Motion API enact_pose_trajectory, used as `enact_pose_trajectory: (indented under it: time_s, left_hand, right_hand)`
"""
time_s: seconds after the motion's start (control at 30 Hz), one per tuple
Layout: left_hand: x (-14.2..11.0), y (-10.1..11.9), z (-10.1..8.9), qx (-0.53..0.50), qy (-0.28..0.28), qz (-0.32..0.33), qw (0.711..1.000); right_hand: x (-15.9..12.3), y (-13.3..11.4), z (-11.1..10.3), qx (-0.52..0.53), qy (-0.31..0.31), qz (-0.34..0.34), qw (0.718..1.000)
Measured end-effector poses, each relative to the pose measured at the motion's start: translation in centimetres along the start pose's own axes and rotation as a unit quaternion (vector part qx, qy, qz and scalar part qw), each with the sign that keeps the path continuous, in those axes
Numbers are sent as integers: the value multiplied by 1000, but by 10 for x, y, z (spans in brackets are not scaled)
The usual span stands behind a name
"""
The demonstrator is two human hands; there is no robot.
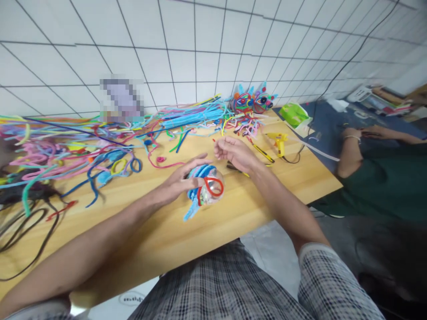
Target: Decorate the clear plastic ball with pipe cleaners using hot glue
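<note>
Wooden tabletop [247, 213] beneath, the left hand [180, 181] grips a seemingly part-done ball [211, 195], blue-wrapped on one side, clear on the other; the right hand [235, 152] curls nearby, contents unclear, before two more fully covered figures [263, 102].

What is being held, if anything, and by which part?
The left hand holds the ball by its blue-wrapped side. Whether the right hand holds anything cannot be told.
</note>
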State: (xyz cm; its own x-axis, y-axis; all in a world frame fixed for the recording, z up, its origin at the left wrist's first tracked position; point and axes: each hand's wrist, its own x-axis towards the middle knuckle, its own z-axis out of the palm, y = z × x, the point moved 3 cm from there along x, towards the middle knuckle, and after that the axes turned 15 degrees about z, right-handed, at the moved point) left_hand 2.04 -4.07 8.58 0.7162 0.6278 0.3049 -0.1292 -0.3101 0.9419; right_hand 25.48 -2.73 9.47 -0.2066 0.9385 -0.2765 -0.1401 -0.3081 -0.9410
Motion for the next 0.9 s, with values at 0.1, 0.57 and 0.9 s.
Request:
enact_pose_trajectory:
  time_s: [0.1,0.57,0.9]
  left_hand:
    - [8,4,1,-28,-5,-41,999]
    - [14,6,-32,-34,84,-78,993]
    - [38,9,-19,53,8,-2,999]
  right_hand:
    - [-8,0,17,-34,-12,-18,999]
    - [-12,-12,-7,20,-16,-49,998]
    - [-12,7,10,-100,-50,-43,993]
